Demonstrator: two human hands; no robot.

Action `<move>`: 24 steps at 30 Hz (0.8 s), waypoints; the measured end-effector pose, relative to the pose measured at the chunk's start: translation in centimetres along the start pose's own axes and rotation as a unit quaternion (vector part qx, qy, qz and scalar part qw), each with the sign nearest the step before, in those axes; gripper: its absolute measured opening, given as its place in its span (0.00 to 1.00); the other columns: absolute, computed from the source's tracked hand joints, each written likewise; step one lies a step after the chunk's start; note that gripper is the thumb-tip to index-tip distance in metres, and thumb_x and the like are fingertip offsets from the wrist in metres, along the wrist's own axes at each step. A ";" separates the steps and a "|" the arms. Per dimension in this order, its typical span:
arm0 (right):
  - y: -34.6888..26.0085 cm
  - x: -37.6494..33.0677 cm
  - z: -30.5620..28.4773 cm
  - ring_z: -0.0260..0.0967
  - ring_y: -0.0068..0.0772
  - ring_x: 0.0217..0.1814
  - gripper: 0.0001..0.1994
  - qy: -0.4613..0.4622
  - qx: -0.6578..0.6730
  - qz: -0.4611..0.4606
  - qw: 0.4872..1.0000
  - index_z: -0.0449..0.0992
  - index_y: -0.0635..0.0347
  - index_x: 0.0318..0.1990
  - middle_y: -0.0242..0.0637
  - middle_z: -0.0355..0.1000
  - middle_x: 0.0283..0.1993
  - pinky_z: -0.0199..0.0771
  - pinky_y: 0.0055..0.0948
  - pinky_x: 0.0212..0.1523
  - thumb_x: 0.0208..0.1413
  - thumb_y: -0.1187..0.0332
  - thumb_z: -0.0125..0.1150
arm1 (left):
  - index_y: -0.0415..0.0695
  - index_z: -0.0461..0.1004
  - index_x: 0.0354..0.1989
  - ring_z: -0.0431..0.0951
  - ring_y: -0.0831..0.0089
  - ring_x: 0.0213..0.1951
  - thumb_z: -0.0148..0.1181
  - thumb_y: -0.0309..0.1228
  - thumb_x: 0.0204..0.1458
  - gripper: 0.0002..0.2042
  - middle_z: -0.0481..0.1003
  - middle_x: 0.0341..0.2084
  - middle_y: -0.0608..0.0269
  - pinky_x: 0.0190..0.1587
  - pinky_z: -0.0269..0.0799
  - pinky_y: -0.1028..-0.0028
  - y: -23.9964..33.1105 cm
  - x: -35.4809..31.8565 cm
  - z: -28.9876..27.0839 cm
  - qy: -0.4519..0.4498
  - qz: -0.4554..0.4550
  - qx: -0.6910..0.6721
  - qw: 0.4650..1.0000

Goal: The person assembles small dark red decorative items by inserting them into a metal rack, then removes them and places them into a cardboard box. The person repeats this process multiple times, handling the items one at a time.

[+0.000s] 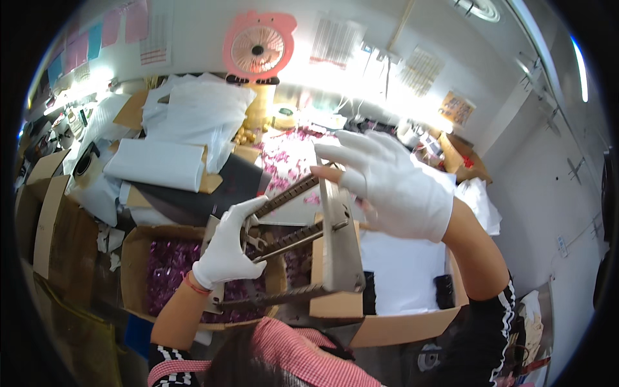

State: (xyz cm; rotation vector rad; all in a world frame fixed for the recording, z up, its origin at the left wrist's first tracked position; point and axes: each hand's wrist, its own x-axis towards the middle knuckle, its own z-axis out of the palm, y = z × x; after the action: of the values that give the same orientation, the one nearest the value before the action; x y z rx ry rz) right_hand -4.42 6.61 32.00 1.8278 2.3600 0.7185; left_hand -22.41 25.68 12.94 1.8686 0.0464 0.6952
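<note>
left hand (227,248), white-gloved: closed around grey metal rod-frame jig (303,248) | right hand (387,184), white-gloved: grips jig's upright plate top | cardboard box of purple pieces (138,258) below left grip

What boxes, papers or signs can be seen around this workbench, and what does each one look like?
Cardboard box: lower left, under the left hand, brown, open, full of purple bits.
Second cardboard box: lower right, brown, open, white sheet inside.
Coloured paper sheets: wall, upper left, pink and blue rectangles.
White printed sheets: wall, top centre, striped with lines.
Orange sign: wall, right, small tilted rectangle.
</note>
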 end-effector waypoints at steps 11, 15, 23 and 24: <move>5.5 -2.0 -6.5 0.67 0.44 0.45 0.29 0.118 -0.003 0.155 0.981 0.71 0.60 0.48 0.41 0.69 0.44 0.69 0.35 0.51 0.33 0.68 0.74 | 0.40 0.54 0.70 0.62 0.65 0.66 0.59 0.26 0.52 0.35 0.64 0.63 0.51 0.68 0.57 0.65 2.5 13.3 1.7 -0.112 0.096 -0.294 0.944; 13.7 -8.0 -10.0 0.70 0.44 0.49 0.27 0.260 0.006 0.358 0.897 0.71 0.65 0.50 0.45 0.70 0.46 0.71 0.35 0.54 0.38 0.72 0.73 | 0.39 0.65 0.62 0.69 0.72 0.58 0.56 0.24 0.55 0.24 0.71 0.54 0.60 0.64 0.63 0.70 -0.1 12.9 -0.7 -0.010 0.041 -0.196 0.980; 27.2 -9.9 -15.8 0.73 0.48 0.50 0.25 0.350 -0.401 0.362 0.765 0.74 0.59 0.51 0.46 0.74 0.49 0.74 0.42 0.52 0.44 0.65 0.72 | 0.36 0.74 0.51 0.78 0.74 0.50 0.52 0.17 0.57 0.14 0.78 0.46 0.58 0.56 0.73 0.73 -9.0 7.0 0.3 -0.104 -0.074 -0.190 0.973; 28.2 -9.7 -16.1 0.73 0.48 0.50 0.25 0.357 -0.407 0.384 0.748 0.74 0.59 0.51 0.46 0.74 0.49 0.74 0.42 0.53 0.44 0.65 0.72 | 0.36 0.74 0.51 0.78 0.74 0.49 0.53 0.17 0.56 0.14 0.78 0.45 0.59 0.55 0.73 0.74 -9.3 6.5 0.7 -0.089 -0.100 -0.209 0.969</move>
State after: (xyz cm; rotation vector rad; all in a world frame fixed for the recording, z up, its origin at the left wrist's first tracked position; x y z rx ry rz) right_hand 18.31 -2.36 55.46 2.1493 0.8811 2.3894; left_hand -14.03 31.11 7.60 1.4868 -0.0264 0.3610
